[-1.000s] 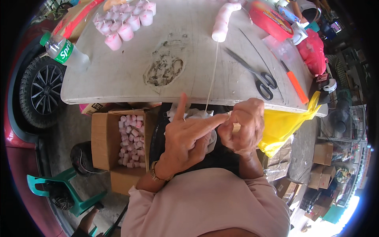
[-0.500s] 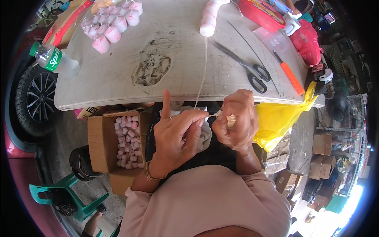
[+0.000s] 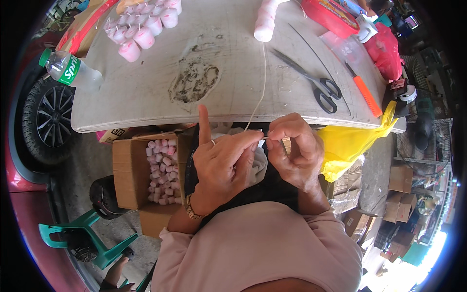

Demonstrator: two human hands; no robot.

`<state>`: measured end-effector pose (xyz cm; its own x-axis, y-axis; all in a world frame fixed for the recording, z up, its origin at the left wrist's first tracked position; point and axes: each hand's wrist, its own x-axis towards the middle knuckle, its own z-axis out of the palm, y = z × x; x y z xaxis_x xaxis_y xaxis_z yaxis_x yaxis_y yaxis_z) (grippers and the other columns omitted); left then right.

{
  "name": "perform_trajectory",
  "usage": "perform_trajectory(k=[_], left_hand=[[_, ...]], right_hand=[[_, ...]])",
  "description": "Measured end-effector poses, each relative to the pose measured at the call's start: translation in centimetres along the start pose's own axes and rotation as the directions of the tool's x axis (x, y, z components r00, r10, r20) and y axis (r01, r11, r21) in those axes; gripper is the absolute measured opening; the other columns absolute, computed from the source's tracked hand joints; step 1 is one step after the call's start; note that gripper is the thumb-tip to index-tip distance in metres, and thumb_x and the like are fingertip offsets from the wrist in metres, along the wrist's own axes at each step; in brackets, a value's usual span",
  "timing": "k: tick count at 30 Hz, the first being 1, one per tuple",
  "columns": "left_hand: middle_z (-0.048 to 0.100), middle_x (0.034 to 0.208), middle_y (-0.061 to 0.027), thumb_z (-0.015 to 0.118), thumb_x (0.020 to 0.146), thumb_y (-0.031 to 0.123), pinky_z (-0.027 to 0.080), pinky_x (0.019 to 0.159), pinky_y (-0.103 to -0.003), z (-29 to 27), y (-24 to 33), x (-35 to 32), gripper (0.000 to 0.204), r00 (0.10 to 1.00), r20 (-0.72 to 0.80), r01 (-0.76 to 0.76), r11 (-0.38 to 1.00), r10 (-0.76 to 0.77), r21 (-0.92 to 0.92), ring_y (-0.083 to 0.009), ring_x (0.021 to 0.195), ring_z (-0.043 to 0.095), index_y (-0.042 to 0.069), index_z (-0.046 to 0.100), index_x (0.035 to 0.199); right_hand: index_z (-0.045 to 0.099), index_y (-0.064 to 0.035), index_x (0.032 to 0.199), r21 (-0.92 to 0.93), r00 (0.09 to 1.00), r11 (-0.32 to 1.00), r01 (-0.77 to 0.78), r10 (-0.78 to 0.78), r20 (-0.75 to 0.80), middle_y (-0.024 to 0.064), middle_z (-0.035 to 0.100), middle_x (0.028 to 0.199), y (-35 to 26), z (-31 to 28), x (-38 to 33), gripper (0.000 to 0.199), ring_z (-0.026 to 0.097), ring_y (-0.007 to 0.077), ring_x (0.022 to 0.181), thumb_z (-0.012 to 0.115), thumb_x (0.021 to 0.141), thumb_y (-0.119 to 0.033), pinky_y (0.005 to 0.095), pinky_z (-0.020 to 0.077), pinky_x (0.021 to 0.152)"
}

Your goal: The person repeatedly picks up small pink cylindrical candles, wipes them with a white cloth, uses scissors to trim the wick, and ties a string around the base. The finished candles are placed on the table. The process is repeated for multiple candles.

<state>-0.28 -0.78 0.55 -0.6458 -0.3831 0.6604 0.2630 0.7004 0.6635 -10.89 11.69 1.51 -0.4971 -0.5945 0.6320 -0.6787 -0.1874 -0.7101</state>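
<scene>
The left hand [image 3: 224, 160], with 1 finger sticking up, and the right hand [image 3: 297, 152] pinch their fingers close together on a thin white string [image 3: 264, 83] by the near edge of the desk [image 3: 238, 82], and it goes across to a row of pink and white candles [image 3: 265, 23] near black scissors [image 3: 311, 77].

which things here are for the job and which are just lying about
Likely the job's:
white string, held by left hand and right hand
row of pink pieces the string runs to
boxed pink pieces
scissors, perhaps

Seemingly lying about:
drinks bottle
yellow bag
red tub
</scene>
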Motion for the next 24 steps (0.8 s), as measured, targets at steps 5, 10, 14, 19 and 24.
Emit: perform_trajectory(k=[5, 10, 14, 19, 24], left_hand=[[0.066, 0.066, -0.0029, 0.066, 0.074, -0.006, 0.019, 0.117, -0.060, -0.2, -0.4, 0.2, 0.024, 0.998, 0.031, -0.047, 0.998, 0.046, 0.043, -0.0164, 0.055, 0.061, 0.007, 0.071, 0.094], [0.062, 0.062, -0.0021, 0.063, 0.076, -0.007, 0.021, 0.117, -0.059, -1.0, -0.9, -0.2, 0.023, 0.999, 0.002, -0.050, 0.995, 0.050, 0.085, -0.0169, 0.051, 0.058, 0.007, 0.071, 0.093], [0.060, 0.060, -0.0018, 0.063, 0.075, -0.007, 0.024, 0.116, -0.058, -1.4, -1.1, -0.3, 0.026, 0.998, -0.011, -0.054, 0.994, 0.055, 0.097, -0.0175, 0.050, 0.056, 0.007, 0.072, 0.095], [0.065, 0.102, -0.0089, 0.069, 0.078, 0.011, 0.017, 0.115, -0.062, -3.9, -0.1, 1.2, 0.018, 0.997, 0.047, 0.039, 0.947, -0.057, 0.319, -0.0202, 0.072, 0.059, 0.009, 0.072, 0.096], [0.058, 0.115, -0.0096, 0.070, 0.080, 0.023, 0.029, 0.109, -0.055, -1.8, -0.5, 5.7, 0.026, 0.978, -0.095, -0.102, 0.825, 0.185, 0.557, -0.0235, 0.086, 0.058, 0.011, 0.073, 0.102]], right_hand=[[0.055, -0.0031, 0.089, -0.006, 0.996, 0.996, -0.085, 0.085, -0.024, 0.0076, 0.060, 0.082, -0.3, 0.2, -0.4, 0.030, 0.061, 0.0189, 0.068, 0.063, 0.067, 0.016, 0.0263, 0.0492, 0.061], [0.055, -0.0030, 0.088, 0.007, 0.991, 0.992, -0.122, 0.123, -0.049, 0.0073, 0.061, 0.082, -0.2, 0.0, -0.8, 0.028, 0.060, 0.0172, 0.068, 0.061, 0.068, 0.016, 0.0252, 0.0486, 0.061], [0.058, -0.0020, 0.093, 0.152, 0.989, 0.979, -0.139, 0.144, -0.020, 0.0084, 0.062, 0.087, 0.0, 0.1, -0.8, 0.027, 0.061, 0.0166, 0.073, 0.064, 0.072, 0.013, 0.0266, 0.0495, 0.067], [0.060, 0.0001, 0.101, 0.230, 0.960, 0.937, -0.262, 0.278, -0.040, 0.0095, 0.062, 0.098, 0.0, -0.9, -0.5, 0.023, 0.061, 0.0154, 0.081, 0.067, 0.080, 0.007, 0.0280, 0.0494, 0.074], [0.062, -0.0004, 0.101, 0.021, 0.960, 0.968, -0.250, 0.251, -0.123, 0.0099, 0.062, 0.099, 0.5, -2.9, -0.4, 0.016, 0.060, 0.0150, 0.076, 0.064, 0.086, 0.004, 0.0267, 0.0494, 0.071]])
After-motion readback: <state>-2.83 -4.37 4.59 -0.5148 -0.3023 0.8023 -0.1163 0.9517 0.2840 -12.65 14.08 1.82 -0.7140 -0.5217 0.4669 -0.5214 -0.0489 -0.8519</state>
